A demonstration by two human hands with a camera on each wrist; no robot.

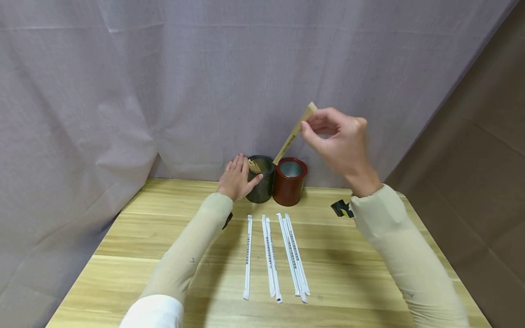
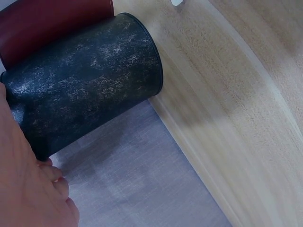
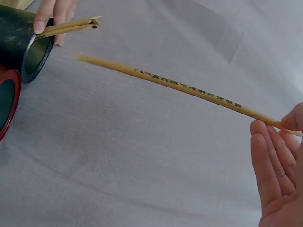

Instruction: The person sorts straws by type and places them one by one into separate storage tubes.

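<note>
My right hand (image 1: 328, 130) is raised above the cups and pinches the upper end of a tan paper-wrapped stick (image 1: 293, 134) with printed text; the same stick (image 3: 189, 89) slants down toward the cups. A dark speckled cup (image 1: 261, 179) stands at the table's back edge with a few bamboo sticks (image 1: 254, 166) poking out of it. My left hand (image 1: 236, 178) rests against the dark cup's left side, fingers laid round its wall (image 2: 85, 90). A red cup (image 1: 289, 181) stands touching it on the right.
Several white paper-wrapped sticks (image 1: 274, 255) lie in a row on the wooden table (image 1: 348, 282) in front of the cups. A small black object (image 1: 341, 208) sits by my right sleeve. Grey cloth (image 1: 164, 91) hangs behind the table.
</note>
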